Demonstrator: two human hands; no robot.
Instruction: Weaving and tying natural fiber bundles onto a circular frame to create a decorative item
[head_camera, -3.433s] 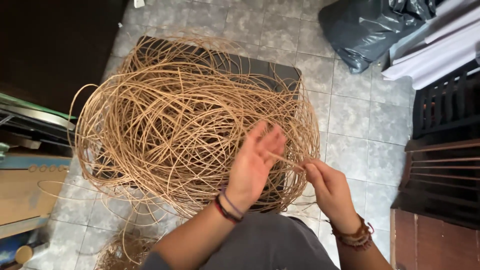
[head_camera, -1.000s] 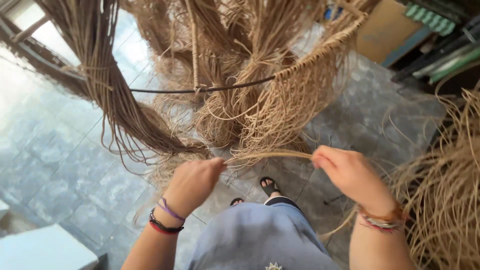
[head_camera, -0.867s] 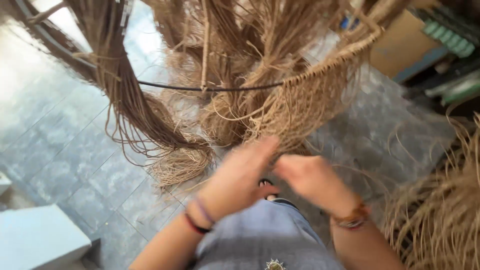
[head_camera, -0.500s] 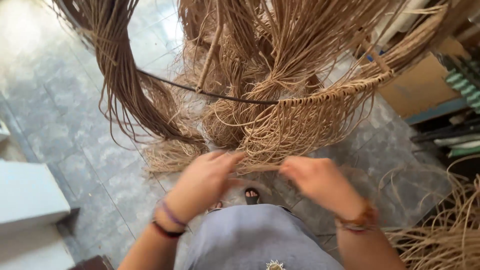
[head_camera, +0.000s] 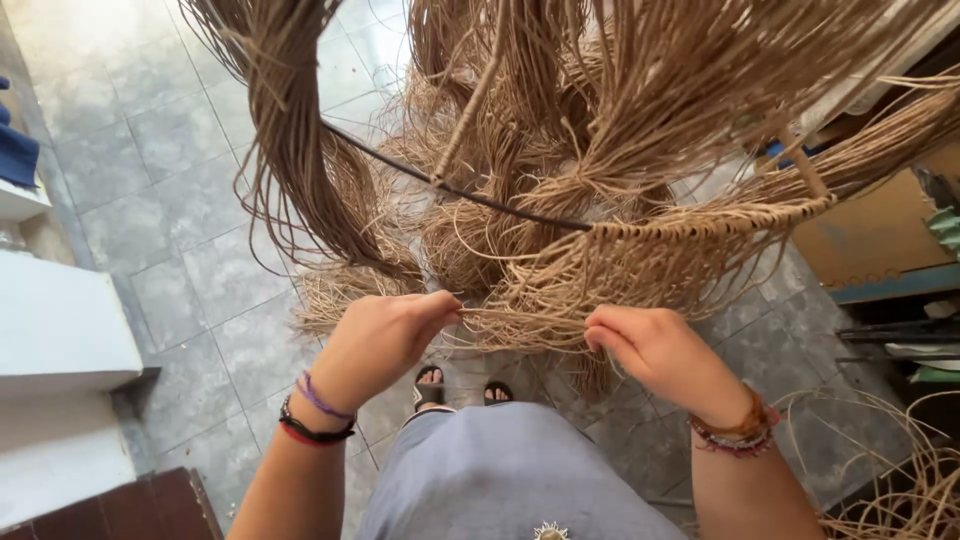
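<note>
My left hand (head_camera: 385, 340) and my right hand (head_camera: 650, 350) each pinch one end of a bunch of thin tan rattan strands (head_camera: 520, 320), stretched level between them at waist height. The strands hang from a woven rattan fringe (head_camera: 690, 250) knotted along a black metal hoop (head_camera: 470, 192). Thick hanks of loose rattan (head_camera: 300, 150) droop from above, on the left and in the middle.
Grey floor tiles (head_camera: 170, 200) lie below, with my sandalled feet (head_camera: 460, 385) on them. A white step (head_camera: 60, 330) is at the left. A brown cardboard box (head_camera: 880, 230) and dark shelving (head_camera: 900, 335) stand at the right, with loose rattan coils (head_camera: 900, 480) at the lower right.
Earlier I bent over a large coil of rattan on the floor. Over the last second the view swung to the hanging fringe, and my hands moved apart, drawing the strands taut.
</note>
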